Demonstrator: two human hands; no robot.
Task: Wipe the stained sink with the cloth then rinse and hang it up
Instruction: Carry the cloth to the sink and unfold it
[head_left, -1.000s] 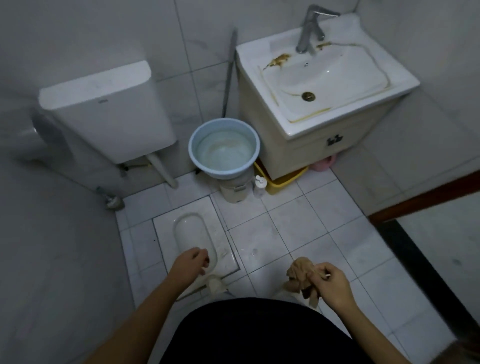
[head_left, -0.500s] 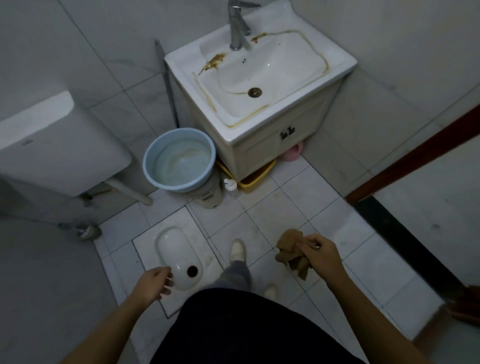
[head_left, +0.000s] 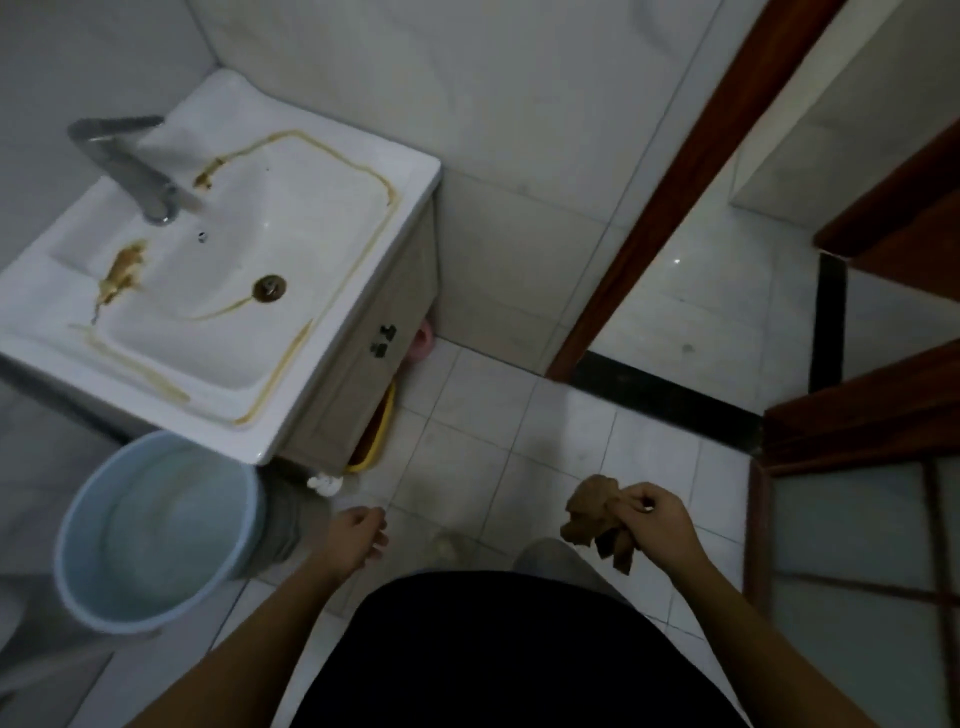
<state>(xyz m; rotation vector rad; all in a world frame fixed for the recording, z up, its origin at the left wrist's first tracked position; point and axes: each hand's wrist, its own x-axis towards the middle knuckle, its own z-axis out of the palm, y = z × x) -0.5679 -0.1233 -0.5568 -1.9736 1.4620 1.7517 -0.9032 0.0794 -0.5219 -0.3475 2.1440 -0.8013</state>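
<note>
**Cloth in hand, sink unwiped**

- My right hand (head_left: 657, 525): grips the crumpled brown cloth (head_left: 592, 512) over the floor tiles, well apart from the sink (head_left: 291, 228).
- My left hand (head_left: 356, 538): fingers loosely curled, holding nothing.
- Sink: white, ahead to my left. Brown stains (head_left: 122, 273) ring the bowl and smear beside the tap (head_left: 130, 166).
- Blue basin (head_left: 67, 545): on the floor below the sink's near corner.

The person wears a black top (head_left: 509, 649), grey trousers (head_left: 550, 558) and pale shoe (head_left: 451, 548) (forearms (head_left: 291, 597) bare)
</note>
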